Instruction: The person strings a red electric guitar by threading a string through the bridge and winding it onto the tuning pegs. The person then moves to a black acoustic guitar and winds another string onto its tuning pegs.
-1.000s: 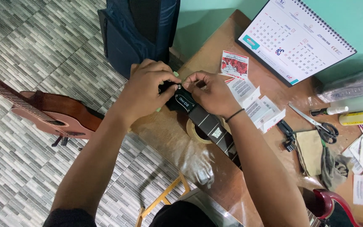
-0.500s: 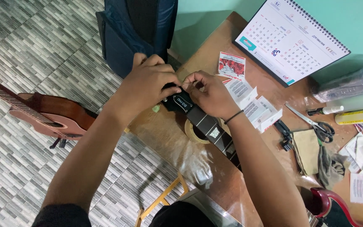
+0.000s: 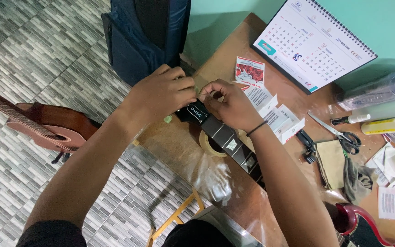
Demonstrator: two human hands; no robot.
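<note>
Your left hand [image 3: 161, 93] and right hand [image 3: 229, 103] meet on the black guitar headstock [image 3: 193, 112]; its dark fretboard [image 3: 232, 144] carries pale inlays. The floor [image 3: 33, 41] shows grey and white brick-patterned tiles. A reddish-brown acoustic guitar [image 3: 46, 126] lies there; the bag [image 3: 142, 36] is navy blue, the wall [image 3: 380, 23] mint green.

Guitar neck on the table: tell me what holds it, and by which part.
Both hands grip the guitar neck at its black headstock: the left hand covers its far end, the right hand pinches beside it.
</note>
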